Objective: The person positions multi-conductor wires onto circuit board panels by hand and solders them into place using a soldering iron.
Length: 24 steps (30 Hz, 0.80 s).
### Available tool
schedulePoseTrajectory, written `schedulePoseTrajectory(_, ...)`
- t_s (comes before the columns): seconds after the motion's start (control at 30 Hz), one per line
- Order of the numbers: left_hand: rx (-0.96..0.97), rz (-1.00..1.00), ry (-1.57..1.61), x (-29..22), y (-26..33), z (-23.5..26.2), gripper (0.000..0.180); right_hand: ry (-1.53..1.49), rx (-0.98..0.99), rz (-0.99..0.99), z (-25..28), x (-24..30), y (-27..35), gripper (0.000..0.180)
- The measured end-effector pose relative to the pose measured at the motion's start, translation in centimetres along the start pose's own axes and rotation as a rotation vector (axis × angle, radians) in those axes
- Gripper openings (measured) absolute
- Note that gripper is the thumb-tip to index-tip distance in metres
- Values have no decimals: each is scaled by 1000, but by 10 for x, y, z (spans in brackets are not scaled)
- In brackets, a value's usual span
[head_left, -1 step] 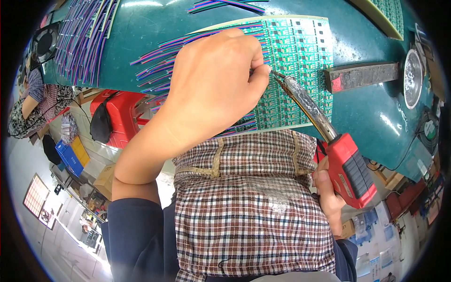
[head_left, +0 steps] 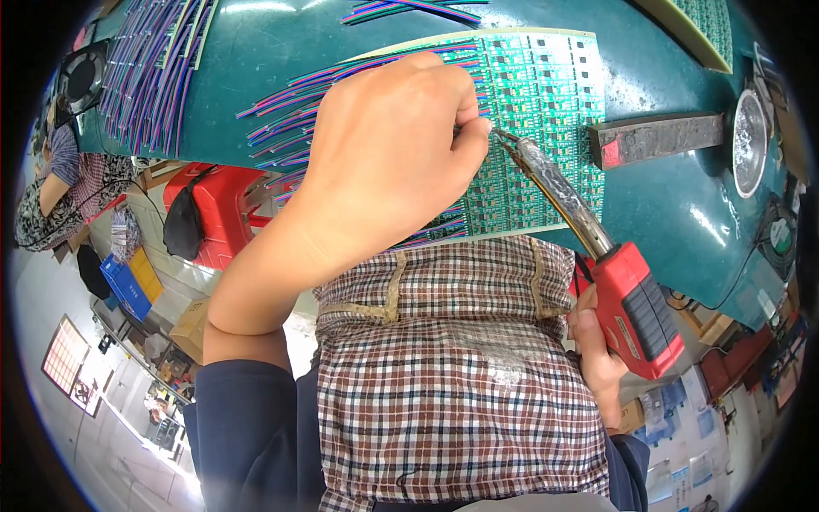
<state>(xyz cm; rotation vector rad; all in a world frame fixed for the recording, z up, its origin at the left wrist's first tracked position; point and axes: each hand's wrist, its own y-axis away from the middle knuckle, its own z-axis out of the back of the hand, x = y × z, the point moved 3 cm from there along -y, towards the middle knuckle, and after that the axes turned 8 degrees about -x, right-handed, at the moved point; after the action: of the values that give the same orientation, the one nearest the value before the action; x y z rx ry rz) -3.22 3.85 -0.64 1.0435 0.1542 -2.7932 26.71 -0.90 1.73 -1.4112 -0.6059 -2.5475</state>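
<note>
My left hand [head_left: 392,141] is over the green circuit board panel [head_left: 554,111], its thumb and forefinger pinched together. What they hold, if anything, is hidden behind the fingers. Thin multicoloured wires [head_left: 299,90] run from under this hand, lying in rows along the panel's left part. My right hand [head_left: 600,363] grips the red handle of a soldering iron [head_left: 636,311] from below. Its metal tip points up and left, close to my left thumb, over the panel. A thin tube runs alongside the iron's shaft.
A dark block [head_left: 661,139] with a pink patch lies right of the panel, beside a round metal dish [head_left: 750,145]. More wires [head_left: 153,72] and a small black fan [head_left: 83,75] sit at the left. A red stool [head_left: 226,218] stands below the table edge; another person's arm [head_left: 58,183] shows far left.
</note>
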Motion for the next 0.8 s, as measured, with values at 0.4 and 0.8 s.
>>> schedulePoseTrajectory(0.4,-7,-16,-68,0,4,-3,19,-6,-52,-48,3,2,-2,9)
schedulePoseTrajectory(0.8,-50,-37,-95,-2,8,-4,19,57,-20,56,2,0,-2,5)
